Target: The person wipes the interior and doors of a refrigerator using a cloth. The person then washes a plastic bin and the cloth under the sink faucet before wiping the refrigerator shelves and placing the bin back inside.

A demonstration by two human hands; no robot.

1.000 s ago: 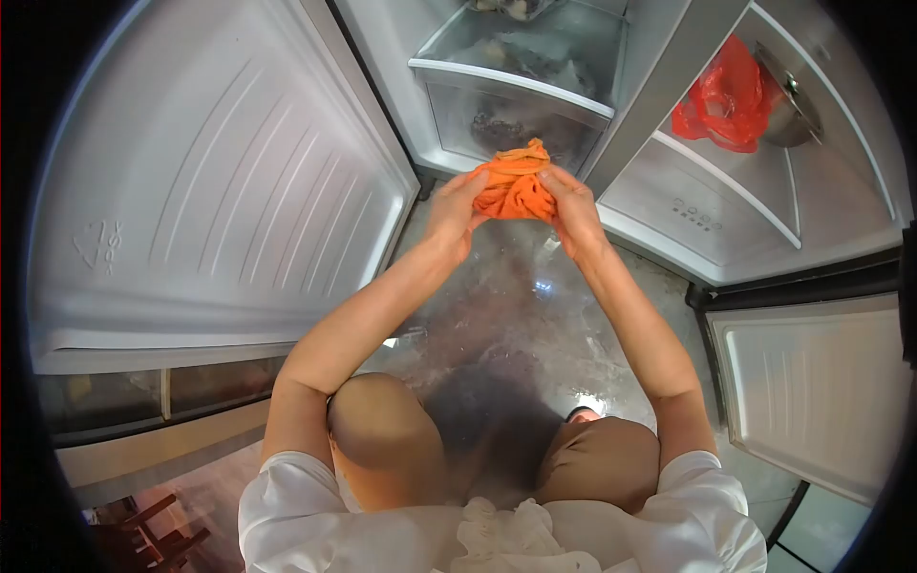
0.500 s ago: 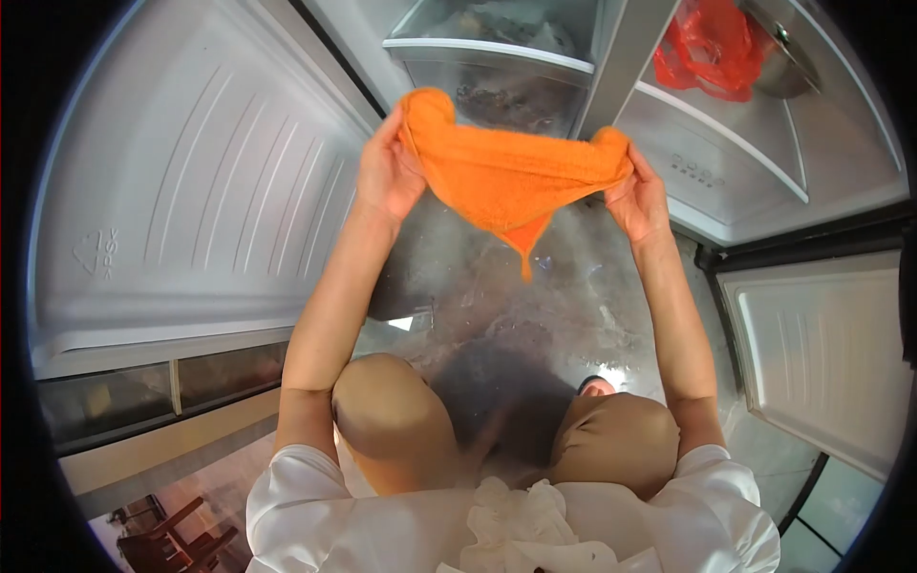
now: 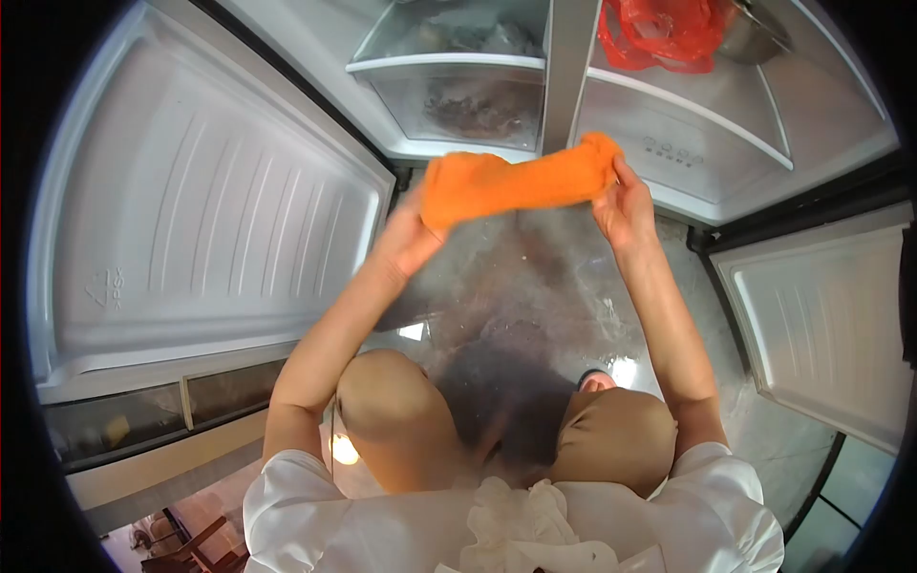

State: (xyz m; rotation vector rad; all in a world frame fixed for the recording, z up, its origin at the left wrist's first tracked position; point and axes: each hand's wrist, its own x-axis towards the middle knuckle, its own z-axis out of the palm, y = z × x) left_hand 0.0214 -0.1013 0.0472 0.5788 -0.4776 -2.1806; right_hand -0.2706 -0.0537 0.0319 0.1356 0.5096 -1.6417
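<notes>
An orange cloth (image 3: pixel 521 183) is stretched between my two hands, above the floor and in front of the open fridge. It looks folded into a thick band, with its right end higher than its left. My left hand (image 3: pixel 413 236) grips the left end; its fingers are partly behind the cloth and blurred. My right hand (image 3: pixel 626 205) pinches the other end between thumb and fingers.
Fridge doors stand open at left (image 3: pixel 220 220) and right (image 3: pixel 821 320). Ahead are a freezer drawer (image 3: pixel 458 100) with bagged contents, a lower drawer panel (image 3: pixel 669 143), a red plastic bag (image 3: pixel 664 33) and a metal pot (image 3: pixel 755 33). The tiled floor (image 3: pixel 564 286) looks wet.
The cloth's hanging pointed corner has gone up, and the cloth now forms a band. My left hand has moved down and slightly right. The view has shifted a little.
</notes>
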